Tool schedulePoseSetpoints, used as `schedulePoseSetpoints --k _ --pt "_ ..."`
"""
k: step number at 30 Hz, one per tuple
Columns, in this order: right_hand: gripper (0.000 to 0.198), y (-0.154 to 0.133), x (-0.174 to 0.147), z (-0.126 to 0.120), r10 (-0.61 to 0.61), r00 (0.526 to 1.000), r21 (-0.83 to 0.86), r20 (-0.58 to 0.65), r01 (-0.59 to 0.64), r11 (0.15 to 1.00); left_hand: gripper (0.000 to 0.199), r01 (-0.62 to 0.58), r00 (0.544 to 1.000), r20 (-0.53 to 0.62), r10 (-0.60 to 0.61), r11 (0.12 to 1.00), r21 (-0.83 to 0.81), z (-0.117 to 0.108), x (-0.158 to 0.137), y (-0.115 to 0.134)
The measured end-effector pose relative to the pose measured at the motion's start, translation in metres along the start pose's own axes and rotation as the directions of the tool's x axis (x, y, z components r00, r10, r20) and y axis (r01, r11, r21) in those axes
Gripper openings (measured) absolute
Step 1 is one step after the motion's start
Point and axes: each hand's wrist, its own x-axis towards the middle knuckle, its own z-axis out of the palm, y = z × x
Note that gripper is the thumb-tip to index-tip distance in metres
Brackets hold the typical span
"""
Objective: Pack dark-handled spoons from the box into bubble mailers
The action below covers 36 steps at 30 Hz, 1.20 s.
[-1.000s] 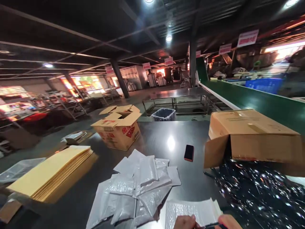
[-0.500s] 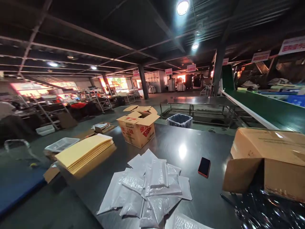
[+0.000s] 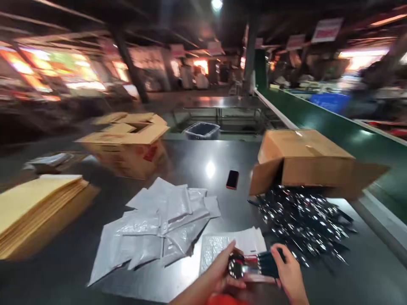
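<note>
The left hand [image 3: 222, 273] is closed round the shiny end of a bundle [image 3: 267, 264], the right hand [image 3: 290, 271] gripping its dark end; the bundle is just on the near side of some flat envelopes [image 3: 246, 240], between heaped packets [image 3: 178, 207] and a glinting pile [image 3: 302, 216]; farther back lie a phone [image 3: 232, 179] and a carton [image 3: 318, 169].

Dark metal bench [image 3: 244, 156], glossy, lamp glare on top. Beyond its far edge: lined bin [image 3: 202, 132], then metal table [image 3: 219, 101] on open-frame legs. Green conveyor [image 3: 321, 114] alongside right edge. Past far left corner, dark leaning column [image 3: 127, 63] and bright windows [image 3: 74, 70] (badly blurred, orange-tinged). Hanging signs [image 3: 327, 30] farther back. Dim ceiling, bright lamp [image 3: 216, 5].
</note>
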Motion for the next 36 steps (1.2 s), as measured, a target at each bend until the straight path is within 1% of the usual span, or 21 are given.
schedulePoseSetpoints --k 1,2,3,4,6,7,8,10,13,16,19,22,24,26,28,29,30,31,33,35,36 --pt "0.054 0.002 -0.001 -0.007 0.062 0.998 0.065 -0.029 -0.060 0.996 0.070 -0.120 0.991 -0.014 0.133 0.933 0.339 -0.002 -0.002 0.002" --pt "0.055 0.005 0.000 -0.014 0.114 0.989 0.123 -0.094 -0.102 0.987 0.063 -0.181 0.978 -0.001 0.207 0.860 0.476 -0.006 -0.002 0.005" --pt "0.055 0.008 0.000 -0.022 0.169 0.974 0.165 -0.154 -0.143 0.976 0.053 -0.212 0.969 0.021 0.244 0.795 0.569 -0.010 -0.001 0.008" --pt "0.054 0.012 -0.001 -0.030 0.215 0.955 0.204 -0.206 -0.173 0.963 0.041 -0.256 0.956 0.070 0.283 0.702 0.664 -0.014 0.002 0.011" --pt "0.052 0.021 -0.005 -0.043 0.291 0.916 0.274 -0.276 -0.215 0.937 0.021 -0.330 0.936 0.200 0.289 0.527 0.783 -0.017 0.011 0.011" --pt "0.051 0.026 -0.008 -0.048 0.314 0.903 0.304 -0.293 -0.223 0.926 0.017 -0.372 0.923 0.275 0.270 0.439 0.818 -0.015 0.017 0.010" --pt "0.051 0.031 -0.011 -0.050 0.326 0.895 0.328 -0.305 -0.222 0.918 0.018 -0.414 0.907 0.346 0.239 0.358 0.837 -0.011 0.023 0.008" --pt "0.050 0.042 -0.017 -0.051 0.333 0.887 0.355 -0.320 -0.214 0.910 0.029 -0.487 0.872 0.459 0.167 0.211 0.847 0.000 0.038 0.002" --pt "0.050 0.053 -0.023 -0.046 0.336 0.880 0.370 -0.336 -0.204 0.906 0.037 -0.555 0.830 0.552 0.073 0.018 0.832 0.019 0.061 -0.001" --pt "0.051 0.058 -0.025 -0.041 0.341 0.868 0.380 -0.362 -0.197 0.904 0.031 -0.607 0.789 0.614 0.029 -0.123 0.785 0.030 0.076 0.003" --pt "0.052 0.057 -0.026 -0.040 0.330 0.867 0.388 -0.374 -0.177 0.904 0.027 -0.663 0.726 0.686 0.045 -0.215 0.717 0.033 0.081 0.011" --pt "0.054 0.053 -0.024 -0.041 0.327 0.863 0.370 -0.385 -0.180 0.911 0.027 -0.703 0.675 0.736 0.053 -0.255 0.664 0.031 0.077 0.022" --pt "0.055 0.048 -0.022 -0.042 0.314 0.856 0.335 -0.410 -0.179 0.925 0.027 -0.708 0.671 0.740 0.051 -0.252 0.660 0.029 0.072 0.030" --pt "0.056 0.042 -0.020 -0.043 0.271 0.859 0.268 -0.435 -0.164 0.949 0.022 -0.713 0.673 0.738 0.044 -0.229 0.663 0.026 0.064 0.038" --pt "0.055 0.034 -0.019 -0.044 0.166 0.868 0.155 -0.468 -0.104 0.982 0.015 -0.724 0.669 0.742 0.043 -0.189 0.664 0.025 0.056 0.049" --pt "0.054 0.029 -0.019 -0.044 0.075 0.866 0.078 -0.495 -0.042 0.996 0.012 -0.729 0.666 0.744 0.050 -0.165 0.664 0.025 0.052 0.054" --pt "0.053 0.025 -0.019 -0.044 -0.036 0.851 -0.009 -0.523 0.037 0.999 0.010 -0.734 0.664 0.745 0.064 -0.139 0.665 0.025 0.047 0.061" --pt "0.051 0.020 -0.020 -0.044 -0.161 0.823 -0.100 -0.545 0.127 0.987 0.007 -0.735 0.664 0.744 0.080 -0.111 0.669 0.025 0.043 0.067" --pt "0.048 0.009 -0.022 -0.044 -0.413 0.741 -0.266 -0.529 0.316 0.910 0.005 -0.733 0.671 0.732 0.119 -0.046 0.679 0.025 0.033 0.080" --pt "0.041 -0.003 -0.026 -0.045 -0.627 0.643 -0.374 -0.441 0.503 0.779 0.009 -0.724 0.685 0.712 0.155 0.042 0.688 0.025 0.022 0.091" --pt "0.036 -0.010 -0.029 -0.045 -0.711 0.591 -0.405 -0.381 0.585 0.703 0.012 -0.718 0.694 0.699 0.174 0.093 0.690 0.025 0.017 0.096"
